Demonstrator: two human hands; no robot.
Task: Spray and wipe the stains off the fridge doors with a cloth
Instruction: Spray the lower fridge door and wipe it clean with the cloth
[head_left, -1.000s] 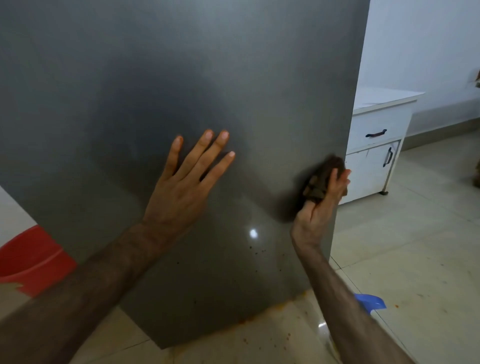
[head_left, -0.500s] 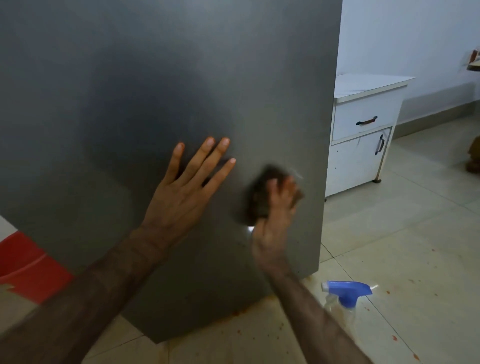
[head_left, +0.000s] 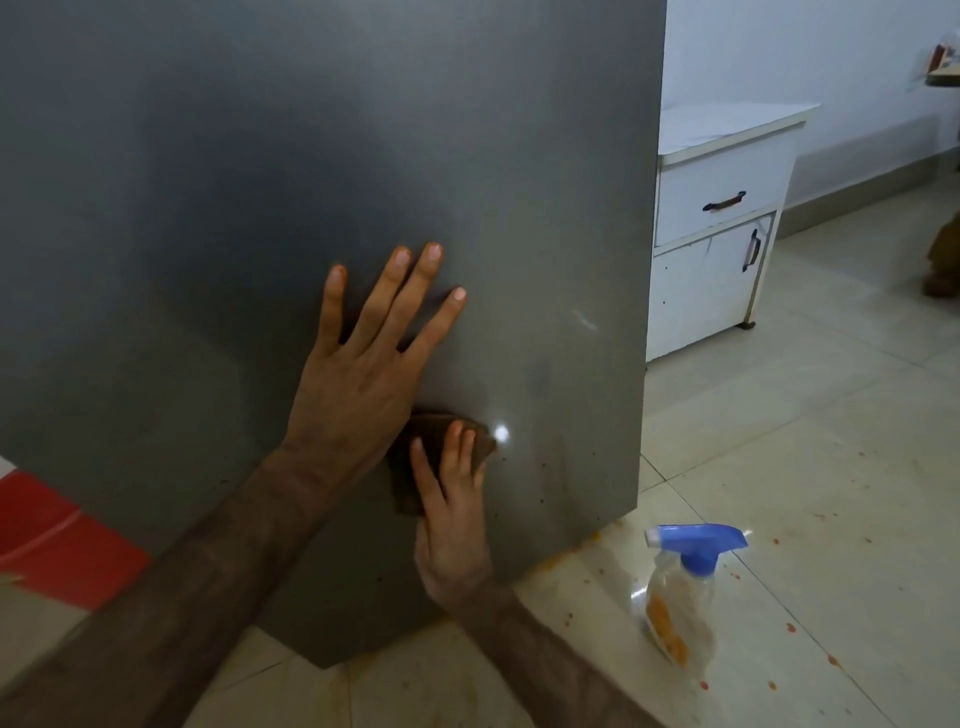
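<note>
Grey door (head_left: 311, 156) fills the view. Your left hand (head_left: 363, 384) lies flat and splayed on it. Right hand (head_left: 449, 519) presses the brown cloth (head_left: 415, 467) near the door's lower right corner, just under the left. Spray bottle (head_left: 683, 592) stands on the floor (head_left: 805, 467) by that corner.

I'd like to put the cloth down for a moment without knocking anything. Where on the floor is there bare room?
Free tile lies between the spray bottle and the white cabinet, though speckled with orange spots. It is crowded along the fridge door, where the left hand and the right hand pressing the cloth meet.
</note>
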